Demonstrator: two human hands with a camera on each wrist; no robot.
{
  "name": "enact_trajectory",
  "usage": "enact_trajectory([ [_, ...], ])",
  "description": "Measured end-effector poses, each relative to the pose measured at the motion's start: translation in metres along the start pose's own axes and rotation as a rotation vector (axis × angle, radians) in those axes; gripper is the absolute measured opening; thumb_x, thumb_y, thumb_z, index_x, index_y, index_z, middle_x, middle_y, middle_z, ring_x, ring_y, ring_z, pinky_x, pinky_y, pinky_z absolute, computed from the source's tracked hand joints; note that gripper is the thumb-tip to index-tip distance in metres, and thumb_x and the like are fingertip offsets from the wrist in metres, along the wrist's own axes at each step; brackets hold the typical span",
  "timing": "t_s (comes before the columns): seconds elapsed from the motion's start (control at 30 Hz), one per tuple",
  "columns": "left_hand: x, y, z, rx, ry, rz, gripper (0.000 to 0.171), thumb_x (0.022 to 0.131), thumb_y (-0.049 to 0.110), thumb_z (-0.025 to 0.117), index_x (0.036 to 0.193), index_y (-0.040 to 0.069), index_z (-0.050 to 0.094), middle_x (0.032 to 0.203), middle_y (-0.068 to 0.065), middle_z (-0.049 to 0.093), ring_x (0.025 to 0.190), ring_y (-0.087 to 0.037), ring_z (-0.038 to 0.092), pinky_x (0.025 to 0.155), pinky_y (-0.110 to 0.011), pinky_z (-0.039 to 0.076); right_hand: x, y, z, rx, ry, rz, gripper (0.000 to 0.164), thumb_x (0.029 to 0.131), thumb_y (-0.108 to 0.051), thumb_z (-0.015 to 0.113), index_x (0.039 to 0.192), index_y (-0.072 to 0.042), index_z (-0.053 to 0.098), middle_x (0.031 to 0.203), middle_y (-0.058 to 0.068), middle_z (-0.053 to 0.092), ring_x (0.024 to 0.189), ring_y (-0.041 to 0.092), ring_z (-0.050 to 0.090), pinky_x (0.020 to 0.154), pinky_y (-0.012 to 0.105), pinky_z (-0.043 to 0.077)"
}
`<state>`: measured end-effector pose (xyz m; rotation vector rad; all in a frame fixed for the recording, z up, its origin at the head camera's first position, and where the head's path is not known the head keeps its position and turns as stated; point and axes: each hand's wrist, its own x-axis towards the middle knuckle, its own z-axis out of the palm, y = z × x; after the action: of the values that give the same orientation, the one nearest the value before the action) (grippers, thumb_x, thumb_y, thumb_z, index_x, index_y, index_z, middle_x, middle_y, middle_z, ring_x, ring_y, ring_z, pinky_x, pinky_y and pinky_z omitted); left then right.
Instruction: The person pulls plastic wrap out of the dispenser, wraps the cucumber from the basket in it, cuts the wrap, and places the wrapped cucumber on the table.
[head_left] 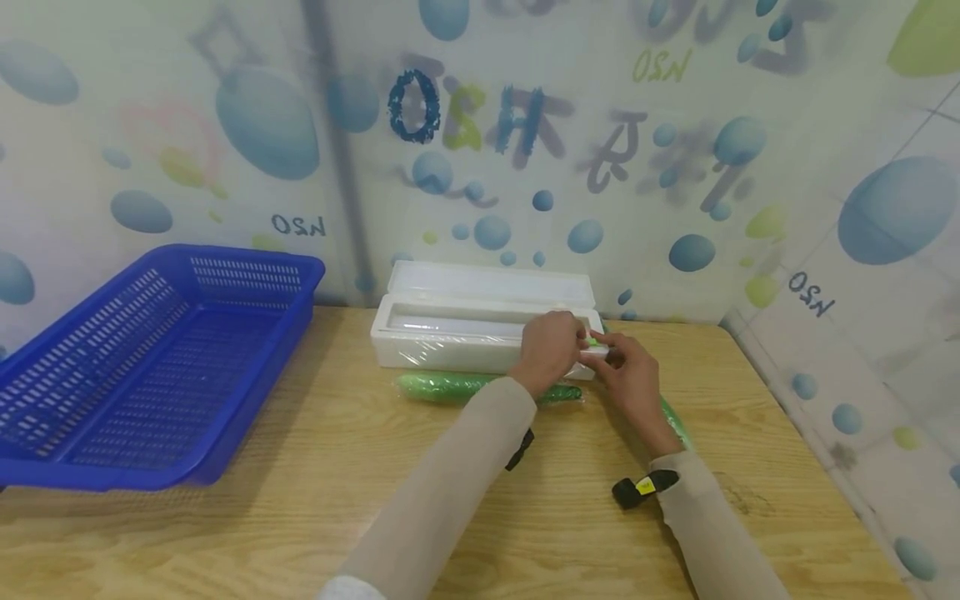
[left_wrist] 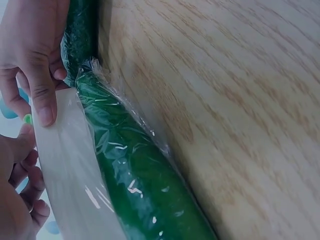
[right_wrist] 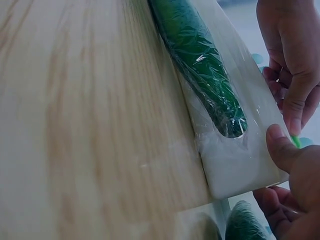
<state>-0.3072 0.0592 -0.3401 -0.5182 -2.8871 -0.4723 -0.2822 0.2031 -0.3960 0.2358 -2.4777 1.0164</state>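
Observation:
A long white box [head_left: 442, 354] with its lid [head_left: 487, 283] raised stands near the wall. Inside it lies a white roll, and clear film drapes over its front. My left hand [head_left: 551, 350] reaches over its right end and pinches a small green piece [right_wrist: 296, 141] at the rim. Beside it, my right hand [head_left: 633, 375] grips the box's right end, thumb [right_wrist: 282, 147] on the front face. A film-wrapped cucumber [left_wrist: 140, 165] lies along the box's front, partly behind my left arm. Another wrapped cucumber [head_left: 677, 423] shows past my right wrist, mostly hidden.
A blue plastic basket [head_left: 225, 400] with slotted sides stands on the left of the wooden table [head_left: 315, 500]. Behind the table rises a wall [head_left: 525, 225] covered in printed bubbles and letters. A second wall [head_left: 862, 333] borders the table on the right.

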Motion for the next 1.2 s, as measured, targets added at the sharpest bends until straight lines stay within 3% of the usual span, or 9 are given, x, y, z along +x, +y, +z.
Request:
enact_trajectory([
  [0.33, -0.001, -0.005, -0.002, 0.009, 0.008, 0.013, 0.014, 0.089, 0.029, 0.069, 0.1, 0.024, 0.076, 0.092, 0.011, 0.071, 0.082, -0.009, 0.064, 0.07, -0.026, 0.051, 0.001, 0.0, 0.001, 0.022, 0.004, -0.017, 0.036, 0.08, -0.019, 0.076, 0.115, -0.011, 0.069, 0.09, 0.009, 0.062, 0.072, 0.02, 0.054, 0.062, 0.028, 0.045],
  [0.8, -0.006, -0.012, -0.004, -0.077, 0.014, -0.007, 0.012, 0.089, 0.02, 0.069, 0.099, 0.021, 0.076, 0.091, 0.012, 0.071, 0.087, -0.009, 0.064, 0.075, -0.025, 0.05, 0.0, -0.006, 0.003, 0.028, -0.015, -0.014, 0.036, 0.081, -0.021, 0.076, 0.116, -0.012, 0.068, 0.092, 0.009, 0.062, 0.074, 0.02, 0.055, 0.064, 0.028, 0.045],
  [1.2, -0.01, -0.026, -0.009, -0.09, 0.014, 0.034, 0.012, 0.088, 0.02, 0.07, 0.097, 0.016, 0.076, 0.093, 0.007, 0.072, 0.087, -0.011, 0.065, 0.075, -0.024, 0.051, -0.002, -0.001, 0.002, 0.004, -0.008, -0.014, 0.039, 0.082, -0.024, 0.074, 0.119, -0.012, 0.066, 0.1, 0.01, 0.063, 0.081, 0.022, 0.059, 0.068, 0.032, 0.047],
])
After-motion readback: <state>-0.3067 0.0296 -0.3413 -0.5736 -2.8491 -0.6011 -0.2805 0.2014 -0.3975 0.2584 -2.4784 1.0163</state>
